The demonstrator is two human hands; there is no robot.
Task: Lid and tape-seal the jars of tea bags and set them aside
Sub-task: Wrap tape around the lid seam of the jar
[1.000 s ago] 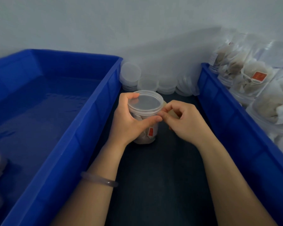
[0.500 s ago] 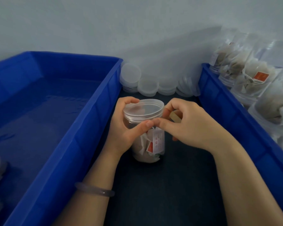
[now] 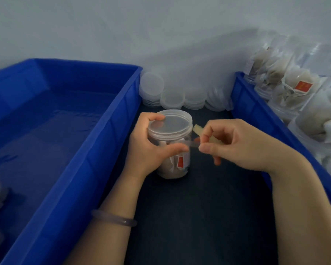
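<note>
A clear plastic jar [image 3: 177,165] full of tea bags with red tags stands on the dark table between two blue bins, a translucent lid [image 3: 170,124] on top. My left hand [image 3: 151,148] grips the jar, fingers over the lid's rim and thumb pressed on its side. My right hand [image 3: 235,144] holds a small yellowish tape roll [image 3: 199,130] just right of the jar. A clear strip of tape [image 3: 193,144] stretches from under my left thumb to my right fingers.
A large blue bin [image 3: 111,134] stands at the left, with pale items at its near-left corner. Another blue bin [image 3: 245,100] at the right holds several unlidded jars of tea bags [image 3: 298,92]. Stacks of spare lids [image 3: 172,97] line the wall behind.
My right hand has drawn away to the right of the jar, pulling a strip of tape out from under my left thumb. The jar sits nearer to me than a second ago.
</note>
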